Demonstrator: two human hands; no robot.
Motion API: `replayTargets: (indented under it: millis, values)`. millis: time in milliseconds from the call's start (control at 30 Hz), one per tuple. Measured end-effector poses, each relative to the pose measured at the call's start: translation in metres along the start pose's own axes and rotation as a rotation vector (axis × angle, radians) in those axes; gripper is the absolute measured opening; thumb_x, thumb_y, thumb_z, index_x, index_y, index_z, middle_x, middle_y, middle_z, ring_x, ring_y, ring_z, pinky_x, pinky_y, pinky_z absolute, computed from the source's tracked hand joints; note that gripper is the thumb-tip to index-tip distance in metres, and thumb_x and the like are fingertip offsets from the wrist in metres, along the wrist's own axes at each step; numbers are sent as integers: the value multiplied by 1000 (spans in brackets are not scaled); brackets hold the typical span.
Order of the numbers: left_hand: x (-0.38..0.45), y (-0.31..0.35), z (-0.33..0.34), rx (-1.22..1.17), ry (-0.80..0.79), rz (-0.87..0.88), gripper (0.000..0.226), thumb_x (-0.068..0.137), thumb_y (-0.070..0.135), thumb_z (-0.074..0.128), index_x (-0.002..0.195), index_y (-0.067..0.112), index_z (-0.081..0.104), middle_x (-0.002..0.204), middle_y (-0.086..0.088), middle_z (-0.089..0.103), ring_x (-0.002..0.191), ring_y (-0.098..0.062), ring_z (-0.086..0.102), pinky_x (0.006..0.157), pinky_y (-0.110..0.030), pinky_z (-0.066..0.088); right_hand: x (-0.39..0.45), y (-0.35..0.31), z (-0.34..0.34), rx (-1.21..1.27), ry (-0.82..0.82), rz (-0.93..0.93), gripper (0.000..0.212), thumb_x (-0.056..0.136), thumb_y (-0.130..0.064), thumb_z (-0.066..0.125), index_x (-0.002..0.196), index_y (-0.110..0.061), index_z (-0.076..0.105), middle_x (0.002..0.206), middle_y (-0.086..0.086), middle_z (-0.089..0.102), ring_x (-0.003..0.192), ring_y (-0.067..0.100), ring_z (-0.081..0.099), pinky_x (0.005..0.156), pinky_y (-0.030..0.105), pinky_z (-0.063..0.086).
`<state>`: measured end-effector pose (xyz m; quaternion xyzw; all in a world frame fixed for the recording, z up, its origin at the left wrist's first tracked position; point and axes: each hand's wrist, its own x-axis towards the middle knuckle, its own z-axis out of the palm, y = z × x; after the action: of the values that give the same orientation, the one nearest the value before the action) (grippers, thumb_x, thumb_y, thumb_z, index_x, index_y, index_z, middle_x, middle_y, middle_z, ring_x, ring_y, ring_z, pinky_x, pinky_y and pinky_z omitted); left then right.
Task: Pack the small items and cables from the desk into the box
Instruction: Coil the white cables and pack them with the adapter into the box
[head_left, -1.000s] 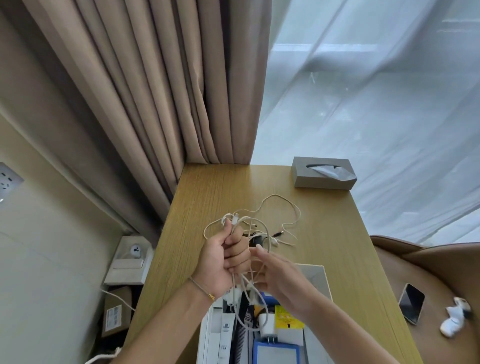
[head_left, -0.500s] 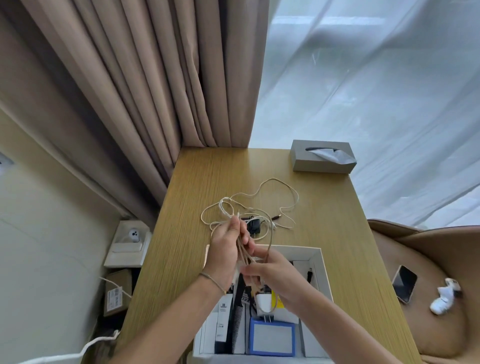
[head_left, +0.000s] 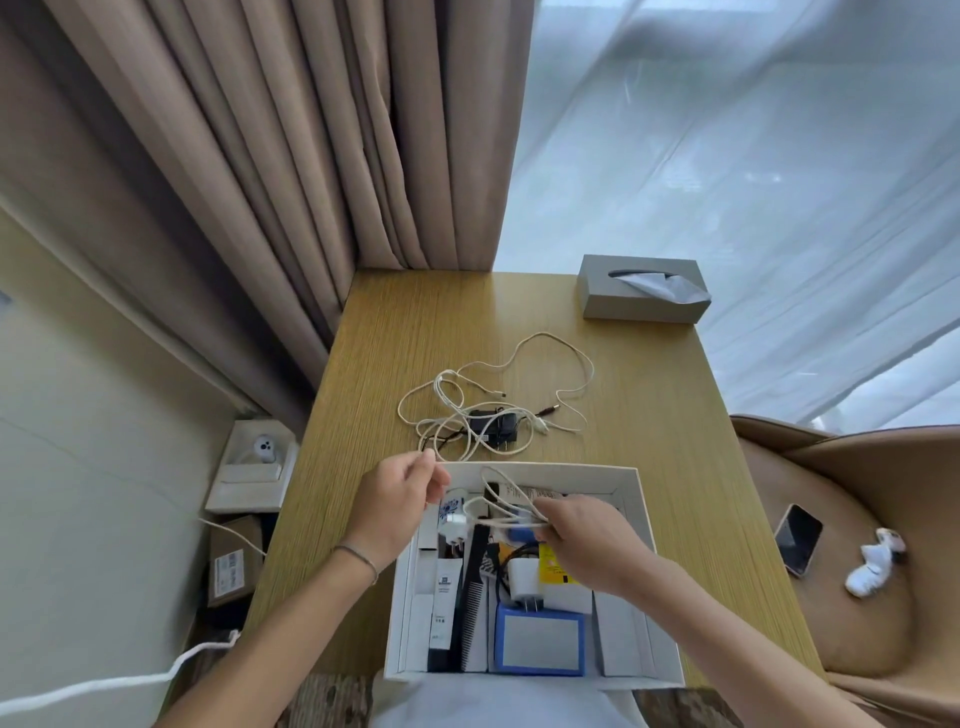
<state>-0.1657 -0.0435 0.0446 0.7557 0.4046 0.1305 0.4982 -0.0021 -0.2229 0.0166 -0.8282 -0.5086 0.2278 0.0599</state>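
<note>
A white box (head_left: 644, 519) sits at the near edge of the wooden desk (head_left: 649, 405) and holds a comb, chargers, a blue-framed item and small cartons. My right hand (head_left: 582, 540) grips a looped white cable (head_left: 498, 499) over the box's far half. My left hand (head_left: 395, 493) hovers at the box's far left corner with fingertips pinched on a thin strand of that cable. Beyond the box, a tangle of white cables (head_left: 498, 400) and a black adapter (head_left: 493, 422) lie on the desk.
A grey tissue box (head_left: 641, 291) stands at the desk's far right corner. Curtains hang behind the desk. To the right, a tan chair holds a phone (head_left: 797, 538) and a small white object (head_left: 875, 561). Cartons and a white cord lie on the floor at left.
Both hands have drawn one white cable out of the tangle and lowered it from above the desk to over the box. The rest of the tangle stays on the desk.
</note>
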Motion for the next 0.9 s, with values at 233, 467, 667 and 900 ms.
replayTargets:
  millis: [233,467,667,900]
  values:
    - [-10,-7,-1,139,12,78,36,103,21,48,75,20,71,73,3,71,73,-16,68,71,-44,58,4,16,27,-214,61,-51,16,98,-26,52,113,-24,57,108,-1,69,99,24,61,90,37,47]
    - [-14,-10,2,268,-7,161,31,103,25,47,81,26,69,60,11,62,49,-5,53,45,-24,40,0,18,38,-291,68,-41,64,87,-31,67,144,-27,40,134,1,59,123,26,52,107,41,39]
    - [-4,-4,-1,288,-9,194,28,102,25,49,81,25,68,53,23,55,45,-2,46,42,-18,30,-4,17,6,-130,0,-95,85,78,-20,73,153,-33,33,150,-5,47,140,19,39,116,36,32]
    - [32,12,-2,401,-30,225,23,97,23,50,81,29,65,66,14,58,57,-2,51,50,-20,33,16,11,-54,305,110,-15,33,94,-26,66,126,-35,62,121,-20,65,92,-1,63,87,28,56]
